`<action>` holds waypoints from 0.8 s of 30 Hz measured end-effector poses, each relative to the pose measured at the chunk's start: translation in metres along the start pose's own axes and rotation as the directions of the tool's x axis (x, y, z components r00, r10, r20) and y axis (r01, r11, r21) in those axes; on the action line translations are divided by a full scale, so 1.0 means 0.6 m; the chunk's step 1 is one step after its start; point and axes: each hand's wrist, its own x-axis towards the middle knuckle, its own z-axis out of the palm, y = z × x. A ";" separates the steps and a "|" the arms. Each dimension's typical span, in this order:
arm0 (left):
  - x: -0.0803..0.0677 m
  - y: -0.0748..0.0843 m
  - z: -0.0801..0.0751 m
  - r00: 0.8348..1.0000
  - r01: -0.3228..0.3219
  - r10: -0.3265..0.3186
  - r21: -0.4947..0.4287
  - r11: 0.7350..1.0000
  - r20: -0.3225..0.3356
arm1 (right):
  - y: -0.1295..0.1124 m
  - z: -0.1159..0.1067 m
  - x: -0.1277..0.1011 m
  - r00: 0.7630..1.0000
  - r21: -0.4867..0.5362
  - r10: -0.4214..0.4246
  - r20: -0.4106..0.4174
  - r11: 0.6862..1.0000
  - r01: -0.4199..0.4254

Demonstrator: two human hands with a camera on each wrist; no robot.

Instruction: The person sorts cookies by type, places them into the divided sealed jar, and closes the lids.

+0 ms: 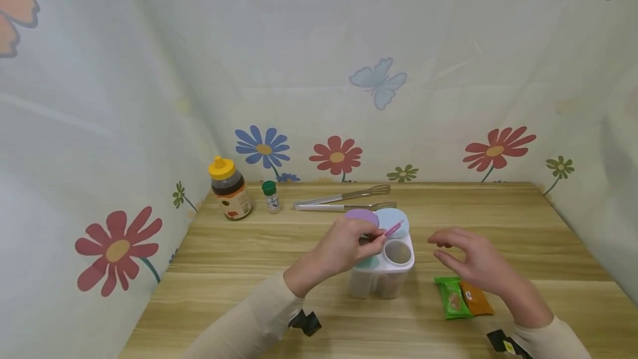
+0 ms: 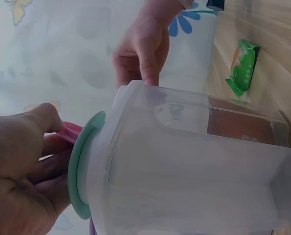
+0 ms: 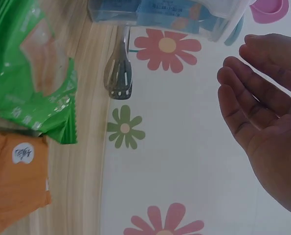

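A clear storage box (image 1: 380,281) with a white top and round openings stands upright in mid-table. Purple (image 1: 363,216), light blue (image 1: 391,220) and green (image 2: 86,166) lids cover three of its openings, while the front right opening (image 1: 397,252) is uncovered. Above the box, my left hand (image 1: 344,245) pinches a pink lid (image 1: 394,229) between thumb and fingers, tilted nearly edge-on in the head view. My right hand (image 1: 471,256) hovers to the right of the box, fingers loosely bent and apart, holding nothing. A blue packet (image 3: 167,13) shows through the box wall.
Green (image 1: 454,298) and orange (image 1: 477,298) snack packets lie below my right hand. Behind the box are metal tongs (image 1: 344,203). A yellow-capped bottle (image 1: 231,190) and a small green-capped shaker (image 1: 271,198) stand at the back left. Flowered curtains (image 1: 309,98) surround the table.
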 end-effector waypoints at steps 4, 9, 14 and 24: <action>-0.001 0.000 0.000 1.000 0.004 -0.004 -0.009 1.000 -0.002 | 0.005 0.000 -0.009 0.999 -0.014 0.034 0.028 0.999 -0.034; -0.003 0.002 -0.001 1.000 0.004 -0.004 -0.006 1.000 -0.005 | 0.011 0.001 -0.017 0.996 -0.035 0.073 0.044 0.997 -0.072; -0.005 0.004 0.002 1.000 0.007 -0.007 -0.001 1.000 0.007 | 0.016 0.000 -0.030 0.986 -0.058 0.148 0.082 0.988 -0.143; -0.003 0.000 0.002 1.000 -0.015 0.015 0.000 1.000 -0.018 | 0.034 0.003 -0.046 0.969 -0.060 0.213 0.125 0.976 -0.207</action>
